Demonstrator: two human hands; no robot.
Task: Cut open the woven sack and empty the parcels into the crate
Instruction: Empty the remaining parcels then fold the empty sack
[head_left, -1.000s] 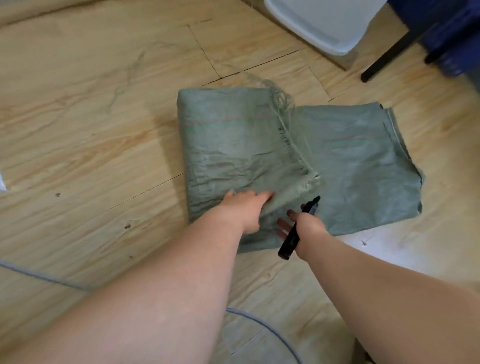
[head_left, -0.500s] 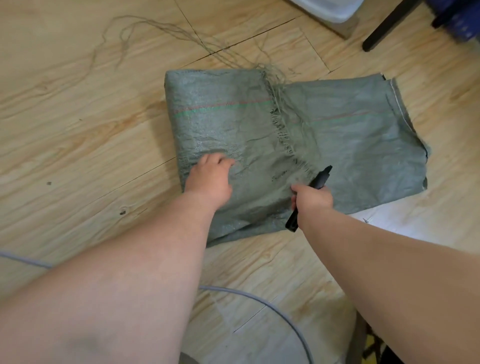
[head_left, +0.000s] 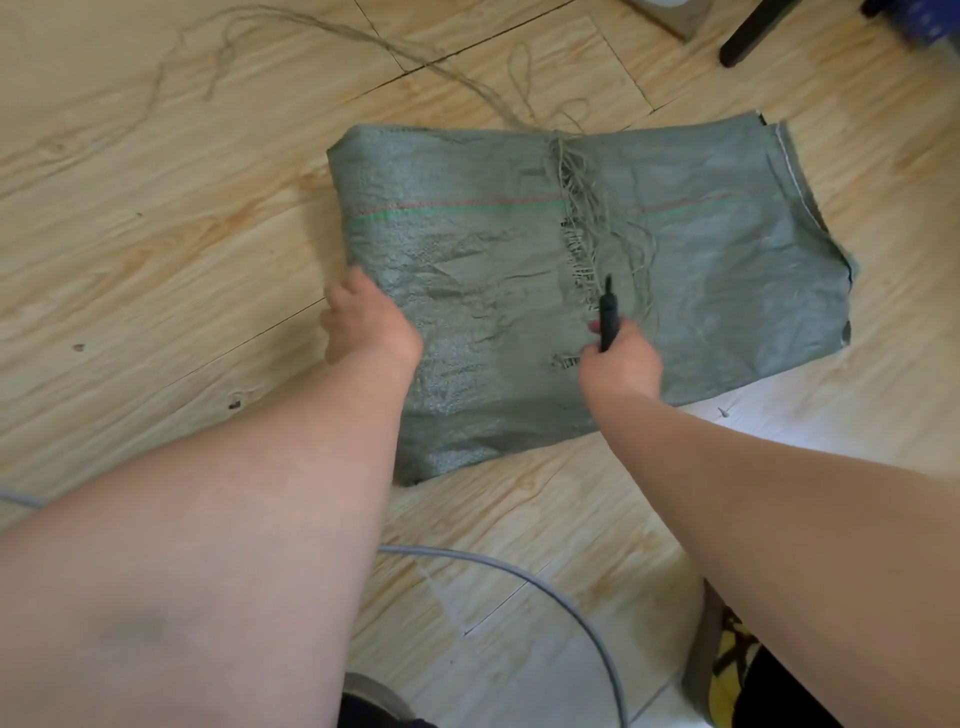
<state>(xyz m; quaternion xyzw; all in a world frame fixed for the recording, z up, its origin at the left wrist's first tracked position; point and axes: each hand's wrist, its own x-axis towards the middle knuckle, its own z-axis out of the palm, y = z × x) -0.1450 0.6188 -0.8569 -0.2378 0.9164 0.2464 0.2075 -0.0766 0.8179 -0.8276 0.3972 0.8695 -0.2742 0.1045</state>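
1. Grey-green woven sack (head_left: 467, 291) lies flat on the wood-grain floor (head_left: 156, 218), directly ahead of both my hands.
2. My left hand (head_left: 366, 322) curls its fingers over the sack's left edge, gripping the fabric.
3. My right hand (head_left: 621, 358) is closed around a black utility knife (head_left: 607, 314), its tip pointing away from me onto the frayed slit (head_left: 579, 249) near the sack's middle.
4. Loose strands (head_left: 618, 234) fan out of the slit; a long thread (head_left: 363, 39) trails away over the floorboards.
5. The weave looks coarse and crinkled, crossed by thin green and red stripes (head_left: 467, 208).
6. A grey cable (head_left: 519, 574) curves across the floor below my arms.
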